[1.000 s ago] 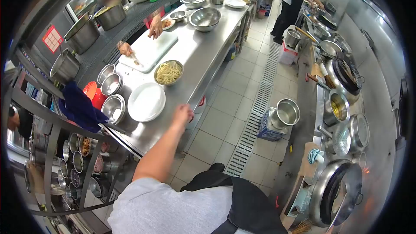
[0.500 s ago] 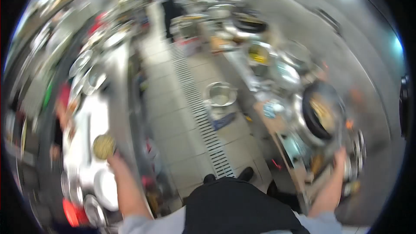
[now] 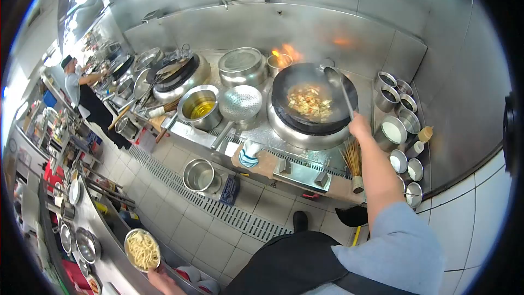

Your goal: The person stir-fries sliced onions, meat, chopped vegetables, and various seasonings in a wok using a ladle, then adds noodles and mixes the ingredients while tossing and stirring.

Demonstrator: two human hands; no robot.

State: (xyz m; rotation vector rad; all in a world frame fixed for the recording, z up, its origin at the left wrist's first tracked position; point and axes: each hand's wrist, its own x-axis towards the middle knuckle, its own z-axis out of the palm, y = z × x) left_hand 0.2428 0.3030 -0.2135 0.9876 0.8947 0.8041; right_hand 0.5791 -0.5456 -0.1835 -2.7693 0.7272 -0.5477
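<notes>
My left hand [image 3: 162, 281], at the bottom left, is closed on the rim of a metal bowl [image 3: 126, 247] full of pale strips of food [image 3: 143, 250], perhaps thick noodles. The bowl is held beside the steel counter. My right hand [image 3: 358, 125] grips the long handle of a ladle [image 3: 345, 97]. The ladle's head rests at the upper right inside a black wok [image 3: 281, 84]. Chopped brown and orange food [image 3: 310, 102] lies steaming in the wok. My fingertips are partly hidden on both hands.
Flames rise from a small pot [image 3: 279, 61] behind the wok. Left of it stand a perforated skimmer [image 3: 240, 102] and an oil pot [image 3: 188, 98]. Seasoning tins [image 3: 388, 98] line the right side. A bucket [image 3: 198, 175] stands low by the stove. A co-worker [image 3: 87, 90] stands farther left.
My view has swung from the aisle toward the stove, and the picture is sharper. My left hand still has the bowl, and my right hand remains at the ladle handle.
</notes>
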